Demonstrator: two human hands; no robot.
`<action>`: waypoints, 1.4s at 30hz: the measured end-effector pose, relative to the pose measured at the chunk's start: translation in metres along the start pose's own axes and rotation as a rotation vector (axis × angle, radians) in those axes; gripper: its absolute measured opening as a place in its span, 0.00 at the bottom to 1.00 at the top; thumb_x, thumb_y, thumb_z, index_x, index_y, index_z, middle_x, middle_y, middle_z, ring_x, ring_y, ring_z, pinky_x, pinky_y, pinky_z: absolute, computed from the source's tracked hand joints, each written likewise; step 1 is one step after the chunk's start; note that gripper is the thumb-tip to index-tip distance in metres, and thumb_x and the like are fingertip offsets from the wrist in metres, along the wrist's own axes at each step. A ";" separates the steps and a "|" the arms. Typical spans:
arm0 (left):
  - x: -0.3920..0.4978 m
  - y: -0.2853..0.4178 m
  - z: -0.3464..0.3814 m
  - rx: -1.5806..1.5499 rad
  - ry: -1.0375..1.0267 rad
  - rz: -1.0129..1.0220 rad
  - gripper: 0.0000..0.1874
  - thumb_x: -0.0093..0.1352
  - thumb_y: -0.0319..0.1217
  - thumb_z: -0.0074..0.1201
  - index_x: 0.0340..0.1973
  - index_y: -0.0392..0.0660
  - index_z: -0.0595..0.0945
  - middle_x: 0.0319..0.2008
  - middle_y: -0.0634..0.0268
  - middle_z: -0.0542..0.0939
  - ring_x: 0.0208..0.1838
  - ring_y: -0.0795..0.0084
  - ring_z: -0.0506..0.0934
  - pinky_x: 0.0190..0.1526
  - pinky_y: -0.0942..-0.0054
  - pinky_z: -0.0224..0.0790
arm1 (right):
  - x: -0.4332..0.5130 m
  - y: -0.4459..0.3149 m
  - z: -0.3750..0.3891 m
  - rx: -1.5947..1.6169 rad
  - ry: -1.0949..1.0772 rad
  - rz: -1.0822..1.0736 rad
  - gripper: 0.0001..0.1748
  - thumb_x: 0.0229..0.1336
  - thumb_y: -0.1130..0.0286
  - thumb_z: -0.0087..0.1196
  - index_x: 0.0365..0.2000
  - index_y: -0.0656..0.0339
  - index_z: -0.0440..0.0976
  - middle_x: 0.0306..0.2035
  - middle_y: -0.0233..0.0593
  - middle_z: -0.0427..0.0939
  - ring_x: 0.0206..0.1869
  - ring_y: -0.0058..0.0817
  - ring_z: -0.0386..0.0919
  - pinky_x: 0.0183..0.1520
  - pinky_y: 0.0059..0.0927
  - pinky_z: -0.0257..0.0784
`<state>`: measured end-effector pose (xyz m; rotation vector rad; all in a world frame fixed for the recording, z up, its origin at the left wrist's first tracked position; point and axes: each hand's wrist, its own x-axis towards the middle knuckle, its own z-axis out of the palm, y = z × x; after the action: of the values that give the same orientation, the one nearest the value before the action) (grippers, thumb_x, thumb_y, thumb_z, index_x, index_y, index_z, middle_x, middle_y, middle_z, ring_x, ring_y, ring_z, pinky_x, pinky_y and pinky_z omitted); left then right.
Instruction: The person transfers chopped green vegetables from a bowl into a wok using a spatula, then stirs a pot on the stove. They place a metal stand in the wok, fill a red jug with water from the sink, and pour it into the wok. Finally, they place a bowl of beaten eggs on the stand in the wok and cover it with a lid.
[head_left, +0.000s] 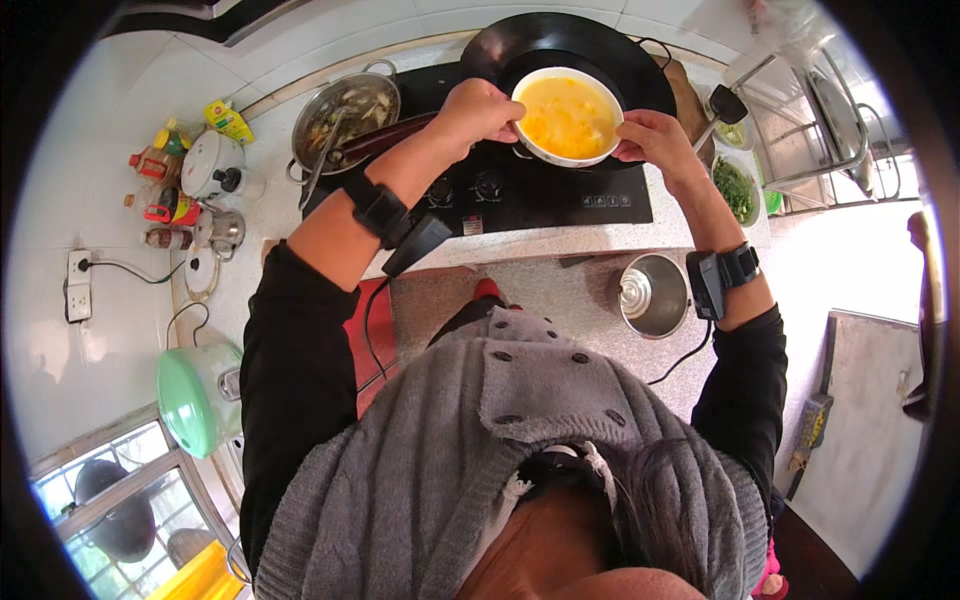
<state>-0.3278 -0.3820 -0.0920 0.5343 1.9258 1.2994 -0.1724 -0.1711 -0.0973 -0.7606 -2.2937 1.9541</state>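
Observation:
Between my two hands is a white bowl (568, 160) of yellow egg soup (567, 120). My left hand (480, 112) grips its left rim, and my right hand (654, 142) grips the right side. The bowl is over the near part of a large black wok (547, 41); I cannot tell whether it touches the wok. Beneath the wok lies a black glass gas hob (555, 199) with knobs along its front. A wooden wok handle (394, 135) passes behind my left wrist towards a steel pot.
That steel pot (360, 97) holds food and a ladle (319, 169). A black spatula (726, 105) leans at the right by a bowl of chopped greens (733, 187). Bottles (161, 165) and a white lidded pot (212, 165) crowd the left. A steel bucket (654, 295) stands on the floor.

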 end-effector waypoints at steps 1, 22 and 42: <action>0.014 0.002 0.000 0.014 -0.003 -0.010 0.11 0.61 0.27 0.55 0.34 0.32 0.78 0.31 0.59 0.80 0.31 0.73 0.81 0.38 0.76 0.78 | 0.010 0.004 -0.004 0.023 0.013 -0.009 0.13 0.56 0.70 0.53 0.39 0.68 0.75 0.28 0.35 0.79 0.29 0.20 0.79 0.35 0.18 0.75; 0.150 -0.018 0.048 -0.095 0.193 -0.178 0.22 0.67 0.43 0.44 0.37 0.32 0.79 0.32 0.55 0.81 0.34 0.68 0.81 0.42 0.69 0.78 | 0.174 0.070 -0.072 -0.018 -0.141 0.006 0.11 0.55 0.71 0.55 0.36 0.70 0.75 0.24 0.38 0.78 0.24 0.17 0.76 0.28 0.16 0.75; 0.165 -0.023 0.053 -0.120 0.232 -0.198 0.22 0.69 0.43 0.40 0.40 0.35 0.78 0.35 0.56 0.80 0.39 0.65 0.81 0.47 0.68 0.76 | 0.211 0.087 -0.076 -0.015 -0.220 -0.020 0.16 0.53 0.68 0.57 0.38 0.72 0.75 0.24 0.38 0.78 0.22 0.19 0.77 0.28 0.17 0.76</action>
<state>-0.3913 -0.2458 -0.1813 0.1326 2.0129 1.3844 -0.3029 -0.0130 -0.2222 -0.5452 -2.4248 2.1104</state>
